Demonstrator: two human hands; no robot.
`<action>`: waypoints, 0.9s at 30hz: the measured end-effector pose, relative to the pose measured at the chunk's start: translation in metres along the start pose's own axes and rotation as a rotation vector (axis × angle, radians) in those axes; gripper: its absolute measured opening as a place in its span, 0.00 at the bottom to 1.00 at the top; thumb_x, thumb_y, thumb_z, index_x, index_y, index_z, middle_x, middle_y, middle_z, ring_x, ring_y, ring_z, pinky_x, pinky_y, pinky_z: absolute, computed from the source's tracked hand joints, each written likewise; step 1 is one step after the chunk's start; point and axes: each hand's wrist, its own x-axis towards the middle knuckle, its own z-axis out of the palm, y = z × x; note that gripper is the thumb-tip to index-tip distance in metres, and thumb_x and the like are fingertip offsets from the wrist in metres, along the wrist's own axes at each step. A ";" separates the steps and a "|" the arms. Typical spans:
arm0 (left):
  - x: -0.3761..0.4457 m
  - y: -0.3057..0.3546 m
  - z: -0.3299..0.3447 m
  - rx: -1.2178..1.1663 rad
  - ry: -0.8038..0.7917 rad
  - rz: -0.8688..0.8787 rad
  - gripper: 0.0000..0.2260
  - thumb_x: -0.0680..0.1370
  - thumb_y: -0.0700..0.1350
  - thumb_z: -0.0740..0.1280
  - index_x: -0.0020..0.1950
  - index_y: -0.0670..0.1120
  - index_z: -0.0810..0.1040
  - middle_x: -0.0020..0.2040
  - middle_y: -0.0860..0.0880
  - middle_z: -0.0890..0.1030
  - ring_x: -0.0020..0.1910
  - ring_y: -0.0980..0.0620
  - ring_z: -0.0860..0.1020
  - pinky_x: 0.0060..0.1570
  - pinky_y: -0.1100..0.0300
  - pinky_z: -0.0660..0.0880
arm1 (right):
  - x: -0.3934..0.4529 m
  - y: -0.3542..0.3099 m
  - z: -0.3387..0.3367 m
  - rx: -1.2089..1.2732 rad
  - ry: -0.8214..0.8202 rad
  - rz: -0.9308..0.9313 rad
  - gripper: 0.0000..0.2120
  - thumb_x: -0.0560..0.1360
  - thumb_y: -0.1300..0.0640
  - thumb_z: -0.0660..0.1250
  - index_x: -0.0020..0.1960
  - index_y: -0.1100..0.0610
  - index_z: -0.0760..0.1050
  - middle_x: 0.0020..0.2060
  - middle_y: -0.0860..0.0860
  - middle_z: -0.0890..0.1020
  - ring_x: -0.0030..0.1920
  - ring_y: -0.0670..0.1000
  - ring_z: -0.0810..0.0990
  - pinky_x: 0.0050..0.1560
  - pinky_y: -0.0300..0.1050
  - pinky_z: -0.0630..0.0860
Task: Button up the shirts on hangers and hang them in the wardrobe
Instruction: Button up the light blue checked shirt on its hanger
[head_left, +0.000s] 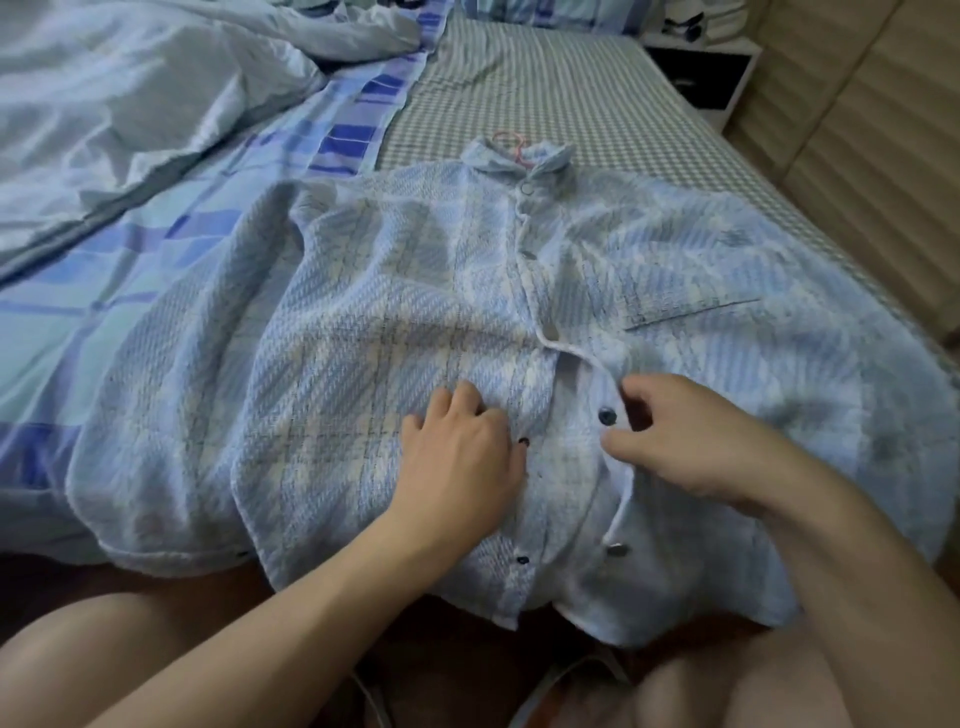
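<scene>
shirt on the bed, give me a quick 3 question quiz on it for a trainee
1. True or false: the shirt is buttoned all the way down.
2. Which hand is at the dark button? A) left hand B) right hand
3. What pink thing shows at the collar?

Key: 1 false, the lower front is open. 2 B. 3 the hanger hook.

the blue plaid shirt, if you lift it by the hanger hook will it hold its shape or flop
The shirt will probably flop: it lies rumpled and drapes over the bed edge. The unbuttoned lower front would likely swing open. It looks light, so the pink hanger should carry it.
</scene>
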 end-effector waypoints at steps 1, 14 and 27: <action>-0.001 0.000 0.002 -0.035 0.023 0.003 0.14 0.80 0.60 0.62 0.47 0.50 0.74 0.52 0.52 0.70 0.57 0.47 0.70 0.53 0.47 0.70 | -0.003 -0.006 0.001 0.071 0.021 -0.023 0.12 0.78 0.54 0.70 0.39 0.53 0.70 0.33 0.47 0.74 0.32 0.46 0.70 0.32 0.41 0.64; 0.003 0.006 -0.027 -0.132 -0.010 -0.027 0.08 0.81 0.48 0.62 0.45 0.47 0.66 0.43 0.48 0.75 0.41 0.44 0.74 0.39 0.49 0.70 | 0.014 0.006 0.031 0.045 0.468 -0.233 0.06 0.78 0.60 0.67 0.47 0.52 0.81 0.43 0.46 0.73 0.42 0.47 0.73 0.39 0.39 0.65; -0.004 -0.004 -0.048 -0.402 -0.127 -0.079 0.12 0.82 0.47 0.66 0.40 0.49 0.68 0.34 0.52 0.75 0.33 0.53 0.72 0.30 0.58 0.61 | 0.005 -0.010 0.048 0.272 0.291 -0.390 0.14 0.82 0.60 0.61 0.61 0.48 0.81 0.48 0.38 0.82 0.47 0.38 0.79 0.45 0.32 0.75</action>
